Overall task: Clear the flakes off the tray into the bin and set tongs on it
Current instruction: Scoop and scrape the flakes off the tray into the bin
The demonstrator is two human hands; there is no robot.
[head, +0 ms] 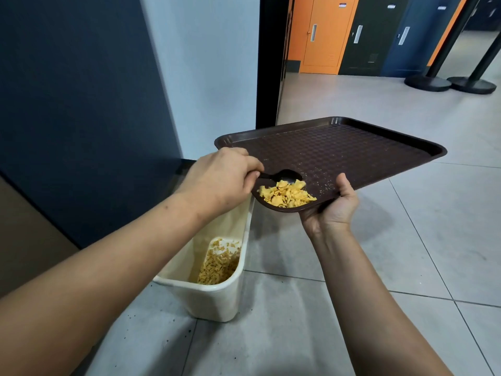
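Observation:
A dark brown textured tray (339, 150) is held in the air, tilted with its near left corner lowest, above a cream bin (211, 291). A pile of yellow flakes (286, 195) lies in that low corner. My right hand (332, 206) grips the tray's near edge from below, thumb on top. My left hand (221, 180) holds a black spoon (284, 176) whose bowl rests against the flakes. Some flakes lie at the bottom of the bin (218, 263). Small crumbs are scattered over the tray. No tongs are in view.
The bin stands on a grey tiled floor beside a dark blue wall (81, 104). A black door frame (269, 58) rises behind the tray. Orange and dark lockers (352, 33) line the back, with two black stanchion bases (450, 82) at far right.

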